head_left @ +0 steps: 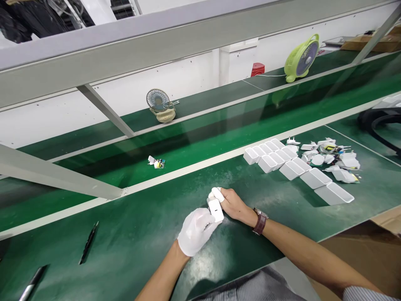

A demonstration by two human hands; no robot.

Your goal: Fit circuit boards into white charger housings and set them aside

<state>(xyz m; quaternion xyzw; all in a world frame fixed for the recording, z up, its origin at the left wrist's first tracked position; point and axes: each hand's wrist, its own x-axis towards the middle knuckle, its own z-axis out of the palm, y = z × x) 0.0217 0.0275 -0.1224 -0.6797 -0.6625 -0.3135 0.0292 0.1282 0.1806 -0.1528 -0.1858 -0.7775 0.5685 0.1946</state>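
My left hand (pixel 196 230) wears a white glove and is closed around the lower end of a small white charger housing (pixel 216 209). My right hand (pixel 232 203), bare with white finger cots and a wristwatch, grips the same housing from the far side. Both hands rest on the green bench mat (pixel 131 242) near its middle. To the right lie rows of white open housings (pixel 291 165) and a heap of plug parts and small circuit boards (pixel 332 161).
A plug piece with a circuit board (pixel 157 162) lies on the green conveyor belt behind the bench. Two dark tools (pixel 88 242) (pixel 31 284) lie at the left. A small beige fan (pixel 160 105) and a green fan (pixel 301 57) stand on the far shelf. A cardboard box (pixel 369 251) sits at the right.
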